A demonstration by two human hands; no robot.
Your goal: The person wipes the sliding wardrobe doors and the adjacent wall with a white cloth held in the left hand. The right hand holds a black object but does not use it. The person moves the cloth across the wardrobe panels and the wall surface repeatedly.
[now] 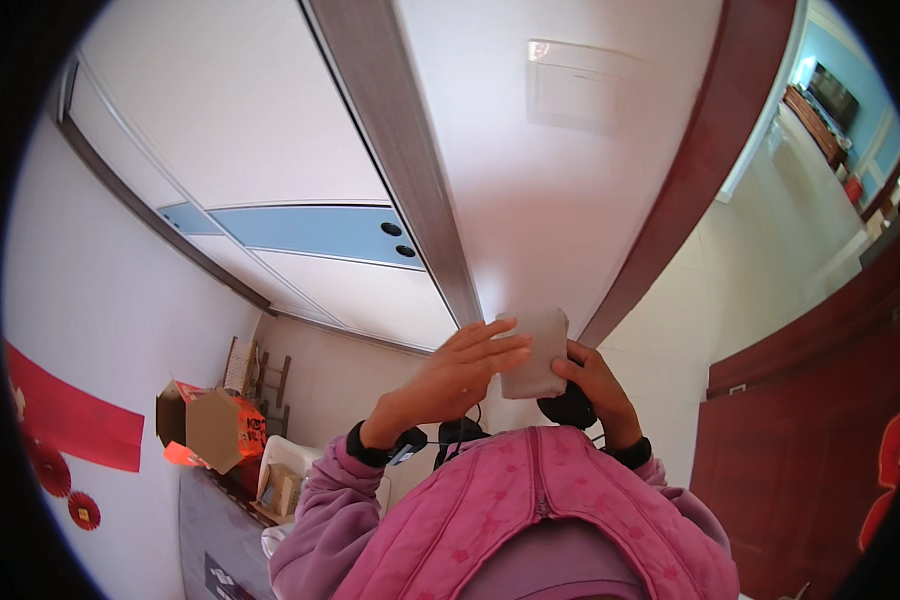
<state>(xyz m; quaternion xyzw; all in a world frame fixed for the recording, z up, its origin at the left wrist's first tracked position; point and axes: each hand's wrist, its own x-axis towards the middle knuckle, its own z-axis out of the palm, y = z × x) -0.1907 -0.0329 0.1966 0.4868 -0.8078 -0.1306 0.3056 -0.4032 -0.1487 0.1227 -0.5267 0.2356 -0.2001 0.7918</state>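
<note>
A folded beige-grey cloth [534,367] is held up in front of my chest, close to the end of a white wall. My right hand [596,384] grips its right edge, with the thumb on the near face. The fingers of my left hand [450,367] lie flat and slightly spread over the cloth's left side; its thumb is hidden. Whether those fingers press on the cloth is hard to tell. Dark bands circle both wrists. Higher on the wall is a white switch plate [576,86], somewhat blurred.
To the left stands a sliding wardrobe [307,232] with a blue strip. An orange cardboard box [251,427], a white container [289,457] and a wooden chair [274,375] stand lower left. A dark red door [787,420] and door frame [690,150] are on the right, beside tiled floor.
</note>
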